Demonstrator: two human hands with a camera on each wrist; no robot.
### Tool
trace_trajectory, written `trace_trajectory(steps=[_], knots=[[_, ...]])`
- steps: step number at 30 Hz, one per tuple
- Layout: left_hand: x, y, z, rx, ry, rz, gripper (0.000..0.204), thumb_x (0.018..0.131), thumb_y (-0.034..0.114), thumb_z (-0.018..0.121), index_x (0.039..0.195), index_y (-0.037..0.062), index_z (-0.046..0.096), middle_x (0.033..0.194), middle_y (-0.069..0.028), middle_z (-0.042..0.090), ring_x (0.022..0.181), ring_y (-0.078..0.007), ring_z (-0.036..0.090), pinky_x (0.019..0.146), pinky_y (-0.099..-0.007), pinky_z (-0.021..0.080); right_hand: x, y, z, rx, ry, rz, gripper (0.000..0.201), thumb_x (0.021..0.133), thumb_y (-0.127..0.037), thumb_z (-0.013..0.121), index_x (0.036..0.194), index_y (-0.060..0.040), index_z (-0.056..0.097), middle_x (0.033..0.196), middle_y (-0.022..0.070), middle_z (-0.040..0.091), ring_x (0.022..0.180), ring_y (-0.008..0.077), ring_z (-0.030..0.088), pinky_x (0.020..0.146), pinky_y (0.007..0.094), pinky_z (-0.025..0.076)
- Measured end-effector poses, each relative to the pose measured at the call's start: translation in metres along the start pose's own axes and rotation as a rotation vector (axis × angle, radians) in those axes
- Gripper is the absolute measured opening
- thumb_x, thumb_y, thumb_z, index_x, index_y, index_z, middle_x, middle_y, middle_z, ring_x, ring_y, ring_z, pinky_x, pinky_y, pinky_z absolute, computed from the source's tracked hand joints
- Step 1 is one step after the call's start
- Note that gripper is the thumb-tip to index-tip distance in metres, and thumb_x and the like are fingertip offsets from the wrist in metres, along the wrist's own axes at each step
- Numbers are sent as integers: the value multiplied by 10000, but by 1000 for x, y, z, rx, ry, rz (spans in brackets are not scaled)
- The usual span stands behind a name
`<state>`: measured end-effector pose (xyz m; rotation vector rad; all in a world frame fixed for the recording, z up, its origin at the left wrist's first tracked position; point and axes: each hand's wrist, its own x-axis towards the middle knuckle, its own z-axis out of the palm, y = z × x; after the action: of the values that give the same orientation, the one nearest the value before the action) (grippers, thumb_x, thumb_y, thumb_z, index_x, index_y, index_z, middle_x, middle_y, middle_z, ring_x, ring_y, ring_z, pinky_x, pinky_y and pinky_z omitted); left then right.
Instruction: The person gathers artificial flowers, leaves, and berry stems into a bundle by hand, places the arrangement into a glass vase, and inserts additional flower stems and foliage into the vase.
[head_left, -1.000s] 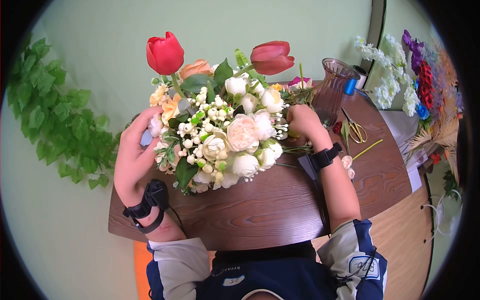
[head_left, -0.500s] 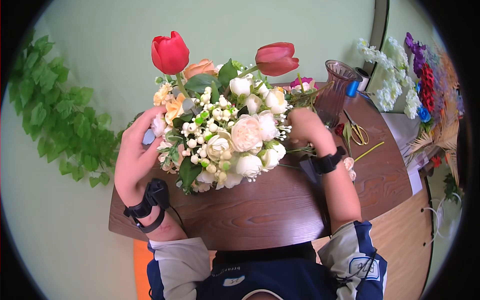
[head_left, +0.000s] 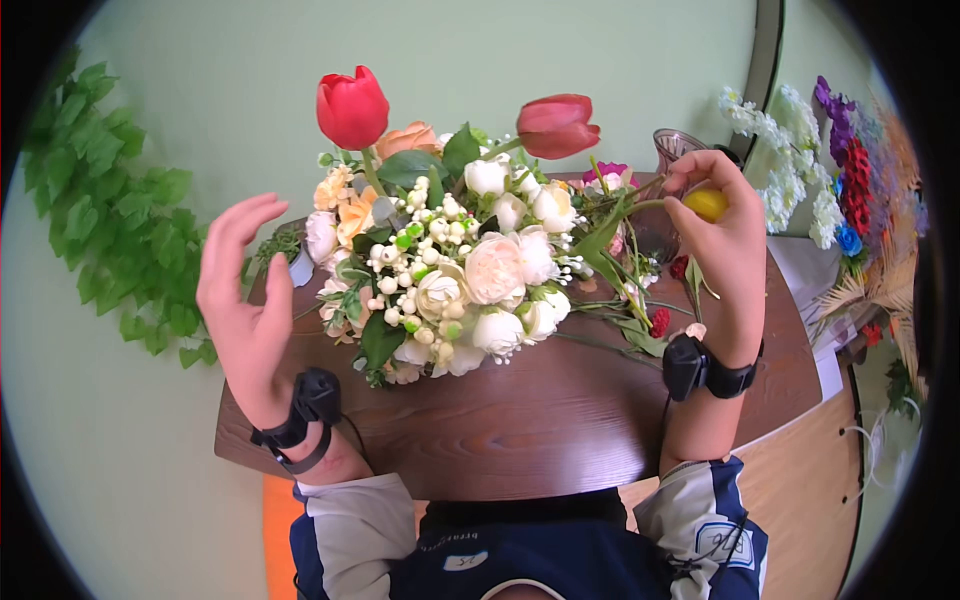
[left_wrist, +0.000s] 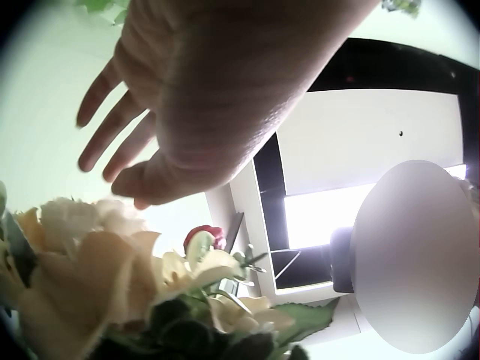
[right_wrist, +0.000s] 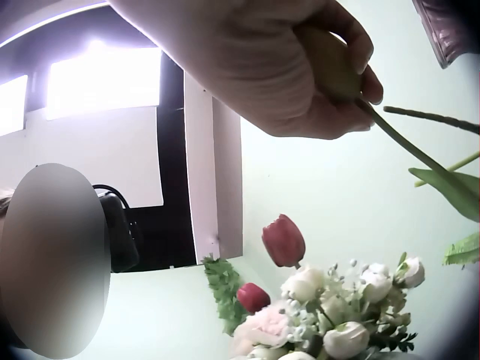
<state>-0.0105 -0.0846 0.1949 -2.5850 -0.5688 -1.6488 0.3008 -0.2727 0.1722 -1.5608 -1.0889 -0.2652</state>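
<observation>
A full arrangement of white and cream flowers (head_left: 495, 268) stands at the middle of the table, with a red tulip (head_left: 352, 108) rising at its left and a duller red tulip (head_left: 558, 126) at its right. My right hand (head_left: 728, 240) is raised to the right of it, pinching a yellow tulip (head_left: 706, 204) just below the bloom. In the right wrist view the green stem (right_wrist: 409, 146) runs out past the fingertips, a long leaf on it. On the other side, my left hand (head_left: 245, 310) is held up apart from the flowers, fingers spread and holding nothing.
Loose stems and a small red flower (head_left: 659, 321) lie on the wooden table (head_left: 520, 430) right of the arrangement. A glass vase (head_left: 678, 143) stands behind my right hand. Ivy (head_left: 110, 230) hangs at left; more colourful flowers (head_left: 852, 165) are at far right.
My left hand has come away from the arrangement's left side and opened. My right hand has moved right and up from beside the flowers, bringing the yellow tulip into view.
</observation>
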Motion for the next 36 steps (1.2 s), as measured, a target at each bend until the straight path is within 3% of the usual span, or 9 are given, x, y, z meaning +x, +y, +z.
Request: trace_trajectory(steps=[3,7,9,12,19,25,28,33,36], knots=[[-10,13,-5,-88,226,69,265,722,-79,524,966,-22,609,991,-138,621,934,-265,584,868,-339,439,-3,-12,4,160,30,-24,341,694,72,659,1013,-19,580,881,19,623,743,63,565,661,194,462],[-27,52,-1,-391,309,225,151,625,-71,577,755,-16,631,657,-86,623,603,-199,589,550,-316,461,-10,-26,9,378,127,-96,380,701,85,684,1050,-15,571,904,33,608,786,73,561,694,199,458],[-33,71,-8,-561,-99,251,174,574,-27,633,736,31,661,682,-80,646,594,-190,616,501,-292,477,-16,-34,7,419,141,-93,352,695,84,684,1018,-4,576,888,39,608,791,77,562,696,205,459],[-39,95,-5,-638,-627,34,300,780,116,679,1034,-34,629,858,-130,645,613,-171,615,560,-280,516,-21,-36,-1,440,-13,-367,257,659,80,688,883,0,592,822,73,617,746,149,577,668,263,464],[-57,100,55,-533,-830,15,439,851,237,651,1161,-51,535,976,-184,600,734,-255,637,662,-333,526,-31,-48,3,658,-267,-508,244,630,-5,798,791,-26,616,759,108,621,680,190,595,614,274,469],[-54,88,73,-645,-1091,44,264,868,235,622,981,-1,589,872,-150,617,799,-323,624,736,-390,502,-35,-47,15,767,-288,-485,317,652,-61,819,872,-11,597,830,134,621,706,183,609,627,272,492],[-48,88,60,-667,-1004,104,220,877,228,617,908,12,587,821,-107,618,723,-268,647,657,-345,510,-38,-54,19,838,-237,-376,451,660,-85,818,1006,12,545,900,152,615,735,189,616,652,274,507],[-38,93,37,-949,-1105,-224,100,896,106,596,871,10,583,790,-28,603,529,-70,610,461,-212,453,-40,-63,24,856,-136,-127,794,702,-90,779,1340,32,322,1142,181,542,870,230,623,710,282,522],[-37,95,36,-933,-945,-315,125,891,114,597,867,-4,564,710,-77,579,522,-118,587,502,-272,458,-40,-64,25,827,-157,-102,780,752,-70,721,1384,11,271,1184,180,522,904,214,618,701,257,504]])
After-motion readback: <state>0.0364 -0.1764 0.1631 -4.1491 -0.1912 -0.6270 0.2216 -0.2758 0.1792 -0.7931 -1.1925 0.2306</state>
